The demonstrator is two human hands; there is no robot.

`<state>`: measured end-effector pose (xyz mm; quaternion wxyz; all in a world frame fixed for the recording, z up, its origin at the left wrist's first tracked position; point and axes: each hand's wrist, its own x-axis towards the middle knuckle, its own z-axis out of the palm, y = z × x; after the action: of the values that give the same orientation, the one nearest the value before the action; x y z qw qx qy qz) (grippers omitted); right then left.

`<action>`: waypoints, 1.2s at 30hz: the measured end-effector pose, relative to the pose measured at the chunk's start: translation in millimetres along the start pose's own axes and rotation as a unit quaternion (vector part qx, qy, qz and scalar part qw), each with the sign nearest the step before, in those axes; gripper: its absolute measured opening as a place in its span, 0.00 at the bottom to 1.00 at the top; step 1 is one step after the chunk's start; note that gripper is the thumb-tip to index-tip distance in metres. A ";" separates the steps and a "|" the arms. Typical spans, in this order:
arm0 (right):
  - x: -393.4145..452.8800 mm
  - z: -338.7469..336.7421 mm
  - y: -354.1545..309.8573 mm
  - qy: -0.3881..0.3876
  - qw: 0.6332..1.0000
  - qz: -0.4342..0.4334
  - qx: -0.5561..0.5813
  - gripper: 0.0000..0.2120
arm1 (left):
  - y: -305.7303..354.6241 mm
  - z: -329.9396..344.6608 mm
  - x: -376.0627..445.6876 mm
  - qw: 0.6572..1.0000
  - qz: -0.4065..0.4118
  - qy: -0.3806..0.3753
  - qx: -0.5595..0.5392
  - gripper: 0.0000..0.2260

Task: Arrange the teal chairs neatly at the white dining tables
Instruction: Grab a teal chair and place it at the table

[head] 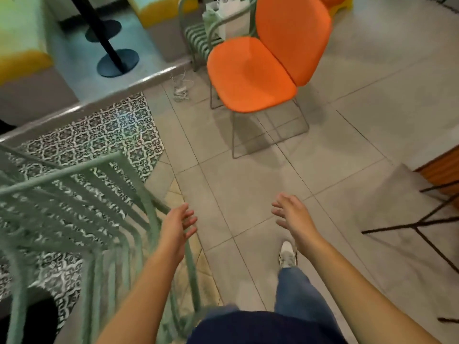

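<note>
A teal slatted metal chair point(74, 219) fills the lower left, blurred and close to me. My left hand point(177, 225) hovers open just right of its frame, fingers spread, not gripping it. Over the bare floor tiles my right hand point(291, 212) is open too and holds nothing. A second teal slatted chair point(198, 38) stands at the top centre, partly hidden behind an orange chair. No white table top is in view.
An orange padded chair point(260, 70) on a wire frame stands ahead. Black table pedestals point(116, 63) rise on a raised step at upper left, beside yellow benches point(22, 63). Patterned tiles point(99, 140) lie on the left, dark thin legs point(427, 224) on the right. White cables point(181, 90) lie on the floor.
</note>
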<state>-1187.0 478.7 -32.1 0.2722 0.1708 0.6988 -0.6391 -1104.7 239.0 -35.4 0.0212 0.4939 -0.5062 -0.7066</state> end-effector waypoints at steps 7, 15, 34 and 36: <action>131.4 14.5 -124.9 -0.106 0.987 -0.027 -0.115 0.09 | 87.4 69.7 58.1 0.992 0.026 0.104 -0.071 0.05; 264.4 145.4 -224.0 -0.243 0.932 -0.109 -0.244 0.11 | 177.2 74.8 165.7 0.969 0.066 0.169 -0.170 0.06; 348.6 637.7 -349.2 -0.640 0.491 -0.335 -0.487 0.25 | 329.6 -139.1 313.0 0.816 0.069 0.495 -0.292 0.02; 338.3 692.3 -348.7 -0.681 0.419 -0.357 -0.483 0.24 | 339.0 -165.0 318.4 0.773 0.061 0.550 -0.311 0.02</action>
<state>-1547.8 -284.4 20.2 0.4440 -0.7445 0.4772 -0.1442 -1308.1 -209.2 -1.1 0.4917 0.7326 -0.1902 -0.4305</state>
